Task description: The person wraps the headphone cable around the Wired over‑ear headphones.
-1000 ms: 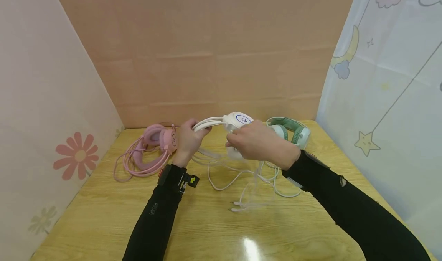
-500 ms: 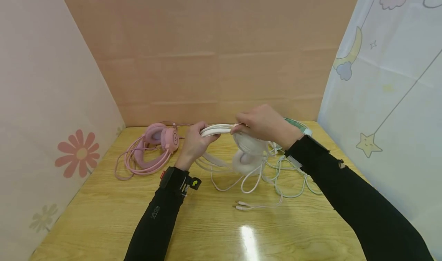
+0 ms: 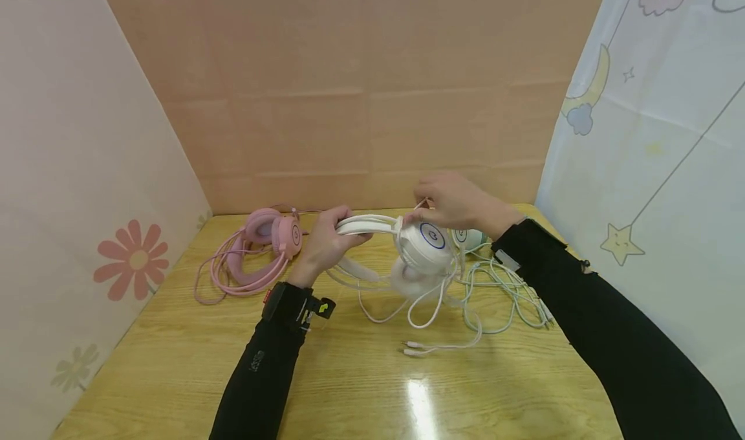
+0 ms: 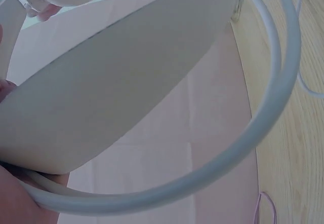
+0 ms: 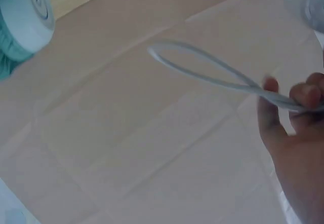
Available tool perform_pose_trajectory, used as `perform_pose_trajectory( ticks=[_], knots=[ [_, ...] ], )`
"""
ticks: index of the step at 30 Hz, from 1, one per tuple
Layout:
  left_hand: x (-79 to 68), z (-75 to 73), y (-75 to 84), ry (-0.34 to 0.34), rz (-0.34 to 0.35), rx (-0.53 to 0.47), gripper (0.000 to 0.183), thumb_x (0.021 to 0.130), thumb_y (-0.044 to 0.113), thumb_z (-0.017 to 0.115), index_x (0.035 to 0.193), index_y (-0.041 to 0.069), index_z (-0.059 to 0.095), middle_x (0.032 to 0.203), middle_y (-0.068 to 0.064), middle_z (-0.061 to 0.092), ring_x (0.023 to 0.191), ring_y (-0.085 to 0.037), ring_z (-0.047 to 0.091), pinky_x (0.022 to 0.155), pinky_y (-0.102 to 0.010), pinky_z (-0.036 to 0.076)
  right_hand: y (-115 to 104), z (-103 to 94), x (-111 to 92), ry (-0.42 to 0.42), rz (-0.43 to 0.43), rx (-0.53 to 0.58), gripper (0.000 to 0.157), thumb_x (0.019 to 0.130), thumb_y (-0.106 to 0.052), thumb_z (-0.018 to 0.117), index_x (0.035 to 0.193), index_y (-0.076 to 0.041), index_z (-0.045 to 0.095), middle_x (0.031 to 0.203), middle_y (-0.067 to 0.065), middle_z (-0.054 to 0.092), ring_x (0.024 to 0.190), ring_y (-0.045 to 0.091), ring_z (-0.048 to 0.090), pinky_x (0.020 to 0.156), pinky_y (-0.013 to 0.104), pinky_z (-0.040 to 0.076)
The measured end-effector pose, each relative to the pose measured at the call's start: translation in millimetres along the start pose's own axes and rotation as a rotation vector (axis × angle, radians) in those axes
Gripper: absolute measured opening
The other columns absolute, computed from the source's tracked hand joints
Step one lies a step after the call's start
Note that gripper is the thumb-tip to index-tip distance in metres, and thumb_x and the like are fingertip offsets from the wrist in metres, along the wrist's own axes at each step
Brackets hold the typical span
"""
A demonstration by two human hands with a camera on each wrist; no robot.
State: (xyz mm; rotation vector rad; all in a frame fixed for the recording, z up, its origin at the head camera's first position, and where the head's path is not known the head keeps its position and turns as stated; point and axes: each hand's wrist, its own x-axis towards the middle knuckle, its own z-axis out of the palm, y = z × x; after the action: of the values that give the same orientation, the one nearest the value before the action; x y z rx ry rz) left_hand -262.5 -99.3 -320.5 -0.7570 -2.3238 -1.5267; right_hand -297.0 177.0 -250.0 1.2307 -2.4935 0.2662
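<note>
A pair of white headphones is held up over the table. My left hand grips its headband, whose broad pale band and thin curved bars fill the left wrist view. Above the near earcup, which carries a blue ring mark, is my right hand. Its fingers pinch a folded length of white cable, and a loop sticks out past the fingertips in the right wrist view. More white cable hangs below the earcups to the tabletop, ending in two plugs.
Pink headphones with a coiled cable lie at the back left of the wooden table. Partly hidden behind my right hand are green headphones, their pale green cable spread to the right. A brown backdrop rises behind.
My right hand has moved up and to the right, off the white earcup's side, drawing up a loop of cable. The white earcup now shows its ring mark. The left hand keeps its grip.
</note>
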Motion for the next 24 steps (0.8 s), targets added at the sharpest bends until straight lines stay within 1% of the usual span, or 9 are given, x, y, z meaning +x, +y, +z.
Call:
perform_pose_trajectory(
  ticks=[2, 4, 9, 14, 18, 20, 22, 23, 24],
  knots=[
    [-0.4, -1.1, -0.5, -0.008, 0.005, -0.025, 0.024, 0.085, 0.013, 0.080, 0.083, 0.006, 0.057, 0.075, -0.005, 0.049, 0.068, -0.022, 0.044, 0.067, -0.037, 0.036, 5, 1.2, -2, 0.002, 0.024, 0.119, 0.026, 0.091, -0.029, 0.078, 0.079, -0.012, 0.062, 0.078, 0.000, 0.053, 0.072, 0.018, 0.047, 0.067, 0.036, 0.040],
    [-0.7, -1.9, -1.2, -0.013, 0.008, -0.053, 0.023, 0.086, 0.011, 0.079, 0.083, 0.006, 0.057, 0.075, -0.005, 0.049, 0.068, -0.022, 0.043, 0.067, -0.037, 0.035, 9, 3.8, -3, 0.010, 0.056, 0.227, 0.015, 0.092, -0.019, 0.076, 0.084, -0.010, 0.066, 0.080, 0.001, 0.053, 0.074, 0.018, 0.046, 0.068, 0.036, 0.039],
    [-1.9, -2.3, -0.3, -0.014, 0.018, -0.096, 0.019, 0.087, 0.010, 0.078, 0.085, 0.005, 0.060, 0.076, -0.006, 0.051, 0.068, -0.022, 0.042, 0.068, -0.036, 0.036, 16, 11.7, -6, 0.005, 0.169, 0.380, 0.008, 0.098, -0.014, 0.069, 0.093, -0.008, 0.071, 0.083, 0.002, 0.057, 0.077, 0.020, 0.048, 0.071, 0.036, 0.039],
    [-2.9, -2.7, 0.2, -0.008, 0.024, -0.089, 0.018, 0.086, 0.009, 0.078, 0.086, 0.004, 0.061, 0.076, -0.005, 0.052, 0.067, -0.021, 0.042, 0.068, -0.035, 0.036, 18, 18.9, -7, -0.062, 0.246, 0.406, 0.017, 0.102, -0.010, 0.061, 0.108, -0.003, 0.075, 0.098, 0.010, 0.072, 0.091, 0.025, 0.065, 0.082, 0.042, 0.051],
    [-3.2, -3.3, -0.5, 0.000, 0.021, -0.084, 0.018, 0.087, 0.010, 0.078, 0.086, 0.005, 0.060, 0.074, -0.005, 0.050, 0.065, -0.020, 0.040, 0.066, -0.035, 0.036, 19, 24.2, -5, -0.095, 0.273, 0.361, 0.024, 0.104, -0.011, 0.057, 0.120, -0.001, 0.072, 0.110, 0.015, 0.073, 0.103, 0.030, 0.068, 0.089, 0.046, 0.052],
    [-3.7, -3.9, -1.8, 0.009, 0.015, -0.091, 0.019, 0.087, 0.010, 0.078, 0.086, 0.004, 0.060, 0.072, -0.004, 0.048, 0.064, -0.019, 0.039, 0.066, -0.034, 0.035, 21, 25.6, -6, -0.091, 0.308, 0.353, 0.023, 0.104, -0.013, 0.058, 0.118, -0.002, 0.072, 0.104, 0.014, 0.073, 0.094, 0.028, 0.068, 0.083, 0.043, 0.053],
    [-4.2, -4.7, -3.1, 0.020, 0.008, -0.111, 0.020, 0.087, 0.009, 0.078, 0.085, 0.004, 0.059, 0.071, -0.003, 0.045, 0.063, -0.018, 0.037, 0.065, -0.032, 0.035, 24, 26.7, -7, -0.082, 0.347, 0.387, 0.021, 0.105, -0.017, 0.058, 0.111, -0.003, 0.073, 0.087, 0.011, 0.071, 0.075, 0.025, 0.067, 0.068, 0.039, 0.054],
    [-4.5, -5.2, -3.7, 0.024, 0.006, -0.122, 0.020, 0.087, 0.009, 0.077, 0.085, 0.003, 0.059, 0.070, -0.003, 0.044, 0.063, -0.017, 0.036, 0.065, -0.032, 0.035, 27, 27.0, -9, -0.081, 0.374, 0.430, 0.022, 0.105, -0.019, 0.057, 0.108, -0.004, 0.073, 0.078, 0.009, 0.067, 0.065, 0.022, 0.063, 0.061, 0.036, 0.052],
    [-4.7, -5.9, -3.8, 0.029, 0.005, -0.130, 0.020, 0.087, 0.008, 0.077, 0.085, 0.003, 0.059, 0.070, -0.003, 0.044, 0.063, -0.017, 0.036, 0.065, -0.031, 0.034, 30, 27.2, -11, -0.085, 0.404, 0.511, 0.023, 0.106, -0.020, 0.056, 0.107, -0.004, 0.073, 0.071, 0.007, 0.063, 0.057, 0.019, 0.058, 0.054, 0.033, 0.049]
  ],
)
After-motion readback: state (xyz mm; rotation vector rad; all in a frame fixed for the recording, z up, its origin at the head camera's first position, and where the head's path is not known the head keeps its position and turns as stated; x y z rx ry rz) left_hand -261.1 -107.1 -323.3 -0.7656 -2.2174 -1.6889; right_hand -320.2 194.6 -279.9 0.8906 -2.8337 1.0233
